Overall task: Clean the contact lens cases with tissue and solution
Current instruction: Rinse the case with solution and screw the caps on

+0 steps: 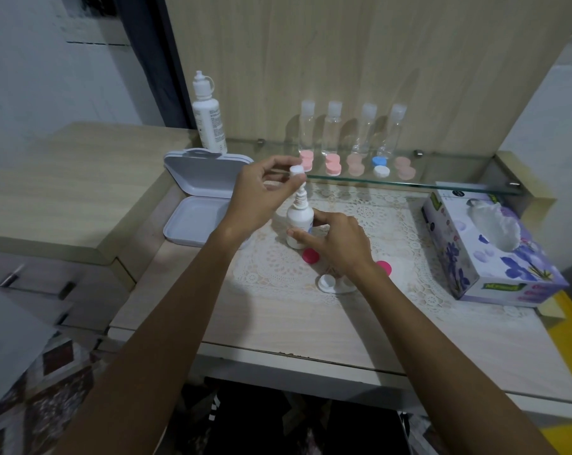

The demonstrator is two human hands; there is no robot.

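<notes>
Pale wood-grain surface point(294, 330) carries a lace doily point(370, 224); on it the right hand point(340, 244) grips a small white plastic bottle point(298, 221), while just above the left hand point(261, 195) pinches its round cap point(296, 170). Open contact lens case point(330, 283) lies just beside.

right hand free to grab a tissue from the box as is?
Probably not straight away: the right hand is gripping the small solution bottle on the lace mat. Once it lets go, the way looks free: the tissue box sits to its right with a tissue sticking out and nothing between.
</notes>
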